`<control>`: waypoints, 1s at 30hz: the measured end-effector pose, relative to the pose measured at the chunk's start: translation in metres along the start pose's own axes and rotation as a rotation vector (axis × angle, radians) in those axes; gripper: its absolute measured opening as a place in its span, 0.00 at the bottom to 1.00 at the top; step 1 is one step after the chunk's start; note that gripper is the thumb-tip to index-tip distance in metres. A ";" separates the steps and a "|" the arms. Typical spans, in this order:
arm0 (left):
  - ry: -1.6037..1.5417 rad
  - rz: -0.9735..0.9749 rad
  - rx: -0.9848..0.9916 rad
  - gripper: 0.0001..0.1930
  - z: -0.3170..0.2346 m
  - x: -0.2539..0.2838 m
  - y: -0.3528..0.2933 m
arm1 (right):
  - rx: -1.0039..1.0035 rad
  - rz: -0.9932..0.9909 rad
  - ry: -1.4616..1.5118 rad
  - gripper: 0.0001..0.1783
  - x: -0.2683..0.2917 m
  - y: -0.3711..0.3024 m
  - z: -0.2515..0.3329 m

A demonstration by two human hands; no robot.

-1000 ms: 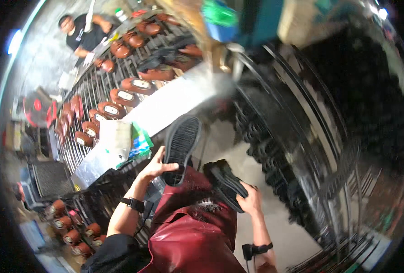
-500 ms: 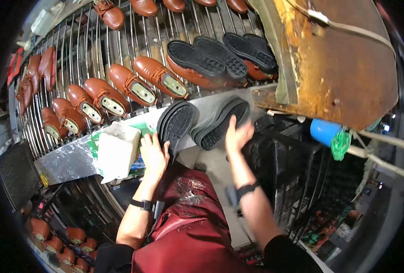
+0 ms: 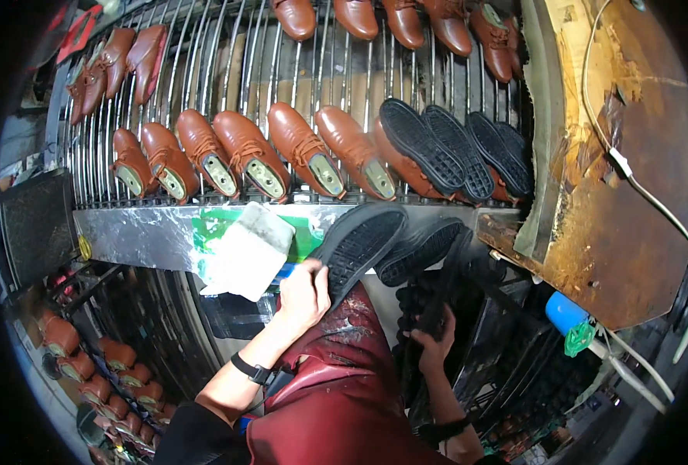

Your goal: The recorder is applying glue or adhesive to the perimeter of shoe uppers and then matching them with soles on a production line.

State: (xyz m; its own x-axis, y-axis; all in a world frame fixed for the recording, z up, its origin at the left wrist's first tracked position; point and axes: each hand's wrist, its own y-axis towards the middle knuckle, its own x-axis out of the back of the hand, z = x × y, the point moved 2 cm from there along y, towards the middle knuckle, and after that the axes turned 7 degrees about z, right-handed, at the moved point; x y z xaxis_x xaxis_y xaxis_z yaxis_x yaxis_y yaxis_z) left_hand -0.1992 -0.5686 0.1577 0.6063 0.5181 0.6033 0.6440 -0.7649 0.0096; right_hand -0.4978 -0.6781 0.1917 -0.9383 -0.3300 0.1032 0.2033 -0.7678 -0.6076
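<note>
My left hand (image 3: 305, 296) is closed on the near end of a black shoe sole (image 3: 359, 240), treaded side showing, held tilted over the metal ledge (image 3: 138, 236). It looks like more than one sole lies together there. Lower down on the right, my right hand (image 3: 434, 341) grips another dark sole (image 3: 446, 283), seen nearly edge-on in dim light. Between the two hands, further black soles (image 3: 421, 252) lie at the ledge's edge. A white block (image 3: 249, 252) rests left of my left hand on a green and blue sheet (image 3: 208, 225).
Beyond the ledge, brown leather shoes (image 3: 301, 147) stand on a rack of metal bars (image 3: 243, 85). Black soles (image 3: 437, 151) lie on some at the right. A worn wooden board (image 3: 638, 155) with a white cable bounds the right side. More brown shoes (image 3: 61, 337) sit at lower left.
The view has shifted, bringing the rack lower. My left hand has lifted its soles and tilted them rightward. My right hand has come down from the ledge and now grips a sole.
</note>
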 end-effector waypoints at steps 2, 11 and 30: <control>-0.236 -0.112 0.259 0.14 0.003 -0.005 0.021 | 0.327 0.184 -0.267 0.53 -0.021 0.007 0.016; -0.118 -0.379 0.763 0.27 0.137 -0.047 0.198 | 0.681 0.403 -1.032 0.41 -0.236 0.208 0.102; 0.321 0.198 0.028 0.13 -0.040 0.033 -0.006 | 0.319 0.065 -0.094 0.43 -0.019 0.042 -0.024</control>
State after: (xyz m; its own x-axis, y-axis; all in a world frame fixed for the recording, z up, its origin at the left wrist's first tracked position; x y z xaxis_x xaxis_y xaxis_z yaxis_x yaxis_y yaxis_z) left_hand -0.2018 -0.5630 0.2096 0.5461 0.2109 0.8107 0.5438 -0.8255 -0.1515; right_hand -0.4780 -0.6908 0.1452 -0.8935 -0.4219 0.1537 0.3531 -0.8717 -0.3398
